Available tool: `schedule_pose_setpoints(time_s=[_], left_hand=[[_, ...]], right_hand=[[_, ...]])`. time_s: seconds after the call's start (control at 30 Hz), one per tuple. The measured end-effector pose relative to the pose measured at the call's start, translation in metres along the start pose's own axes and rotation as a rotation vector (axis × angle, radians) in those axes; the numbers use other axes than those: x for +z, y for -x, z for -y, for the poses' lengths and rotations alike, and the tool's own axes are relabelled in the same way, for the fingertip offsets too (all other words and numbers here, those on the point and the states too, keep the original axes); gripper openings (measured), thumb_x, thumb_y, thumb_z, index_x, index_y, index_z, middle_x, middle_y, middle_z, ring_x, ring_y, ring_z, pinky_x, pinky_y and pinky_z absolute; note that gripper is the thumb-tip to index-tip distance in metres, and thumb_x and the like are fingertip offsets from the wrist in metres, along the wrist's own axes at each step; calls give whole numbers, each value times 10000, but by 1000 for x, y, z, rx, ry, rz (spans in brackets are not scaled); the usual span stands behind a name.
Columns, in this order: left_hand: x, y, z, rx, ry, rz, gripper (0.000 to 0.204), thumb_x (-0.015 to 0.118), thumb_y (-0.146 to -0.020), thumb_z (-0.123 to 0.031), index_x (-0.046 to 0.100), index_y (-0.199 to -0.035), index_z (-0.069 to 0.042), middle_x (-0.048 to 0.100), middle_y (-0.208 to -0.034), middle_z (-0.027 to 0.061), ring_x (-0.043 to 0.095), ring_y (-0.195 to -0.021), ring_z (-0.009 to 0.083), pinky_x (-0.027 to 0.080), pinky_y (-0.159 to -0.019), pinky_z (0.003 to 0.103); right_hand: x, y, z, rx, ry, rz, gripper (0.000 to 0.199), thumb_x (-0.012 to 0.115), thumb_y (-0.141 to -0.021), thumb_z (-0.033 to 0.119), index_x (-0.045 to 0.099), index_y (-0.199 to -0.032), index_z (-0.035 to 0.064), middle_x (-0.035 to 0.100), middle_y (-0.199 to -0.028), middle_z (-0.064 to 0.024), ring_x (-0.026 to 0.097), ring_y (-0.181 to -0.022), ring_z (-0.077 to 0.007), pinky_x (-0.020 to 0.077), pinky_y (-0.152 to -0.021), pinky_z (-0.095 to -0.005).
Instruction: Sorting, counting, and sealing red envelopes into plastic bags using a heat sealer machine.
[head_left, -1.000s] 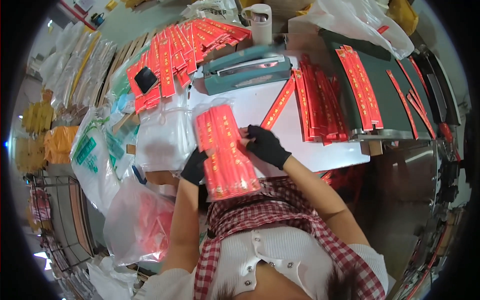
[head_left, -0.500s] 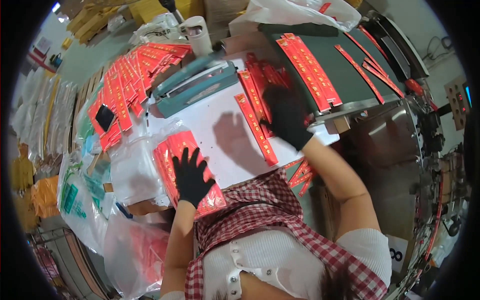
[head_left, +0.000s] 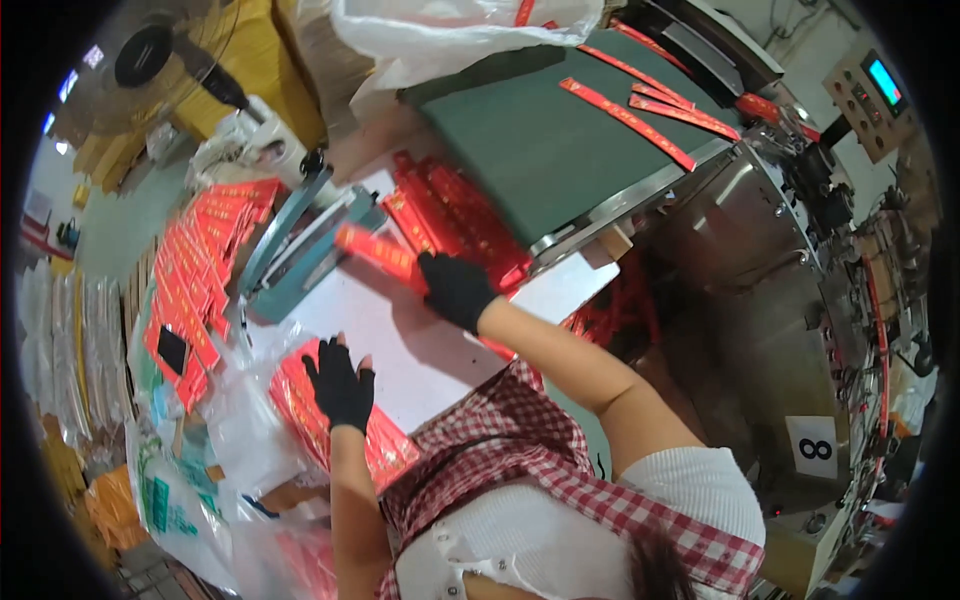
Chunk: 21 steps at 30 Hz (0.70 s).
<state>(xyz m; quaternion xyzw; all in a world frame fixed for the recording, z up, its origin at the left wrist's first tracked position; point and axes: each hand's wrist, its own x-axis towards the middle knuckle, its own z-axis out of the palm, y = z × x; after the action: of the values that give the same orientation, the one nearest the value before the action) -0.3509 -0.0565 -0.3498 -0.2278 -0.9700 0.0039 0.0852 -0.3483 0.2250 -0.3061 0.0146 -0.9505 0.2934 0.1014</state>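
Note:
My left hand point(head_left: 340, 385), in a black fingerless glove, presses flat on a clear bag of red strip packets point(head_left: 318, 420) lying on the white table point(head_left: 400, 340). My right hand point(head_left: 455, 290), also gloved in black, reaches forward and grips a long red strip packet point(head_left: 378, 250) lifted off a pile of red strips point(head_left: 455, 215) at the foot of the green conveyor belt point(head_left: 540, 140). More red strips point(head_left: 640, 110) lie on the belt.
A teal heat sealer point(head_left: 300, 255) stands left of the pile. Rows of red packets point(head_left: 200, 270) cover the table's left. Clear plastic bags point(head_left: 240, 430) hang at the near left. A steel machine point(head_left: 790, 300) with a control panel point(head_left: 880, 90) fills the right.
The bag of red packets went from both hands down onto the table under my left hand. My right hand reached to the pile and lifted one strip.

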Motion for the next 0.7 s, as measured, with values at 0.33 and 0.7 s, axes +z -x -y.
schedule_pose_setpoints(time_s=[0.33, 0.7], left_hand=[[-29, -6, -23, -44, -161, 247, 662, 476, -936, -448, 343, -1444, -44, 388, -1446, 200, 300, -1386, 316, 109, -1157, 535], [19, -13, -69, -284, 476, -221, 568, 589, -923, -217, 382, -1409, -9, 289, -1499, 233, 246, -1404, 383, 211, -1137, 468]], right_hand=[[-187, -14, -122, -155, 409, -576, 298, 611, -715, 98, 633, -1012, 87, 642, -1033, -142, 617, -923, -334, 502, -787, -418], [-226, 8, -195, 261, 514, -628, 237, 647, -758, 260, 601, -850, 47, 618, -813, -193, 603, -802, -389, 496, -702, -485]])
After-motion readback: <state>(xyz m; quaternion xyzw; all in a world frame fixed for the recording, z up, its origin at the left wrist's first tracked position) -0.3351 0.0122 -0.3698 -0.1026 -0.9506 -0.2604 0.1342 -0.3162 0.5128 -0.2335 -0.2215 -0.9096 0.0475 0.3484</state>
